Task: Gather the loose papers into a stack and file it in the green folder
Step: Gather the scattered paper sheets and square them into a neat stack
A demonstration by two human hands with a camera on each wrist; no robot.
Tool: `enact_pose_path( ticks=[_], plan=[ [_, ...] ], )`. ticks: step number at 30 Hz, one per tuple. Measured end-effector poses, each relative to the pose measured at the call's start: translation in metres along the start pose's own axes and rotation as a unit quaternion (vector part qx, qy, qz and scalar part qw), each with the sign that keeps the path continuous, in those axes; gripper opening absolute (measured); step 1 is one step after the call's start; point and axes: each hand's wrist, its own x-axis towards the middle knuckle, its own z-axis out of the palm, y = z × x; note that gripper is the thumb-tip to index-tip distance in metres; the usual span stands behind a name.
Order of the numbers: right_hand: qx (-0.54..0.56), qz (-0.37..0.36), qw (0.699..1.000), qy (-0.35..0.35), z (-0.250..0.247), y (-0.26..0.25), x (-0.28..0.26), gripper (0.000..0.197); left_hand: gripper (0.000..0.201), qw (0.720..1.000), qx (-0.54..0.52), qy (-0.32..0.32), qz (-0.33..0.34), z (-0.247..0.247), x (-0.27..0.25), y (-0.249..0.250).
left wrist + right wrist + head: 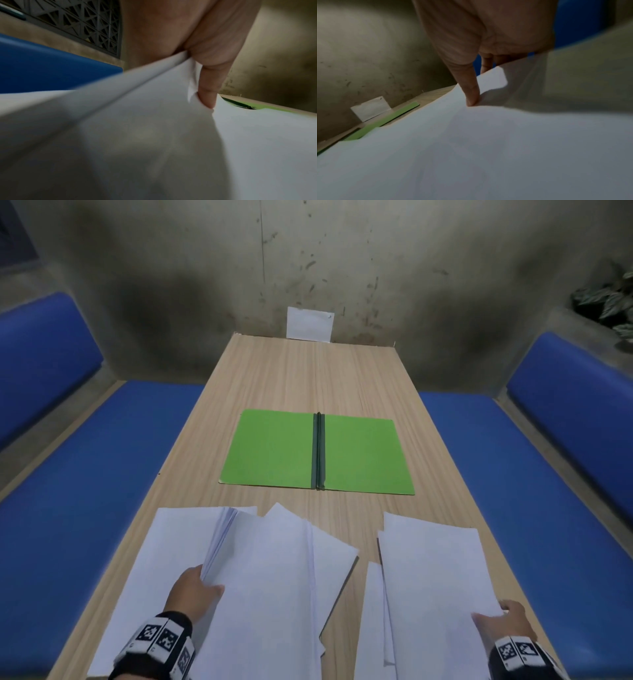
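The green folder [317,453] lies open and flat in the middle of the wooden table [308,371]; slivers of it show as the folder [257,107] and the folder [385,121] in the wrist views. White papers are spread across the near end. My left hand [198,585] grips a thick bundle of sheets [260,570] by its left edge, thumb on top, and lifts that edge; the thumb [208,94] presses the paper [154,121]. My right hand [510,619] pinches the near right corner of another sheet pile [431,570], its thumb [471,94] on the paper [471,148].
A small white card [310,324] leans against the stained wall at the table's far end. Blue padded benches [85,491] run along both sides of the table. A plant [609,302] sits at the upper right. More loose sheets [375,611] lie between the two piles.
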Motion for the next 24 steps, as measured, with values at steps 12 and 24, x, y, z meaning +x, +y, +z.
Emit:
enact_pose_path(
  ticks=[12, 24],
  plan=[
    [0.113, -0.254, 0.956, -0.089, -0.049, -0.031, 0.010, 0.009, 0.051, 0.996, -0.088, -0.022, 0.011, -0.013, 0.000, 0.006],
    [-0.266, -0.298, 0.906, -0.143, 0.004, -0.034, 0.007, 0.062, 0.019, 1.000, 0.001, -0.022, 0.022, -0.011, -0.003, 0.021]
  ],
)
